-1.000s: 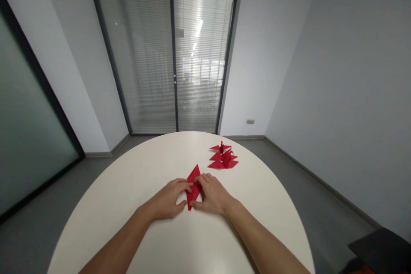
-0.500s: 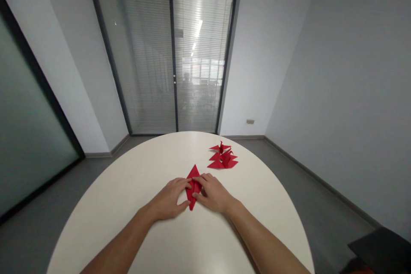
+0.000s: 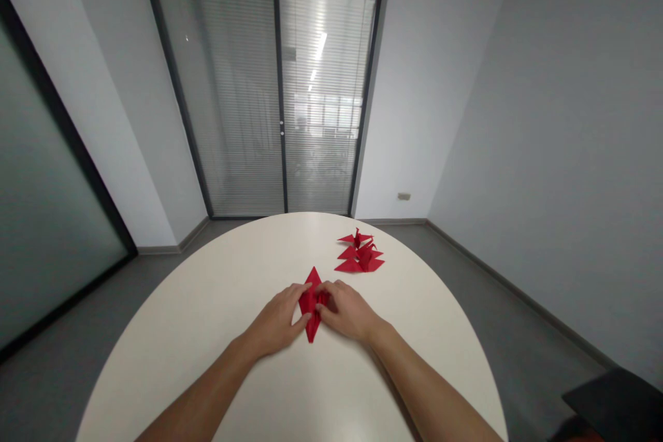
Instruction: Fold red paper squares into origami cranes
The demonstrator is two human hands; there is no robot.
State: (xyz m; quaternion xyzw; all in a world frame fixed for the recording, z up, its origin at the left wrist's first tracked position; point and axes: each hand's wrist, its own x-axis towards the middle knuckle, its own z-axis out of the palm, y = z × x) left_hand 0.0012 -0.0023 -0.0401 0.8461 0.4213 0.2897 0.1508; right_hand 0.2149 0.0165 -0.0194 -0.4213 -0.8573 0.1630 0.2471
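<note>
Red folded paper (image 3: 312, 302) is lying on the white table (image 3: 300, 400) before the person. The left hand (image 3: 278, 321) is resting at its left edge, thumb and fingers parted; the right hand (image 3: 349, 311) is holding half-curled fingers over its right edge, whether pinching I can't tell. Beyond, 3 red cranes (image 3: 365, 260) are sitting together.

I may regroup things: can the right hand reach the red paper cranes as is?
Probably yes: the red paper cranes lie just beyond the right hand, nothing visible between, though it is occupied with the folded red paper.
</note>
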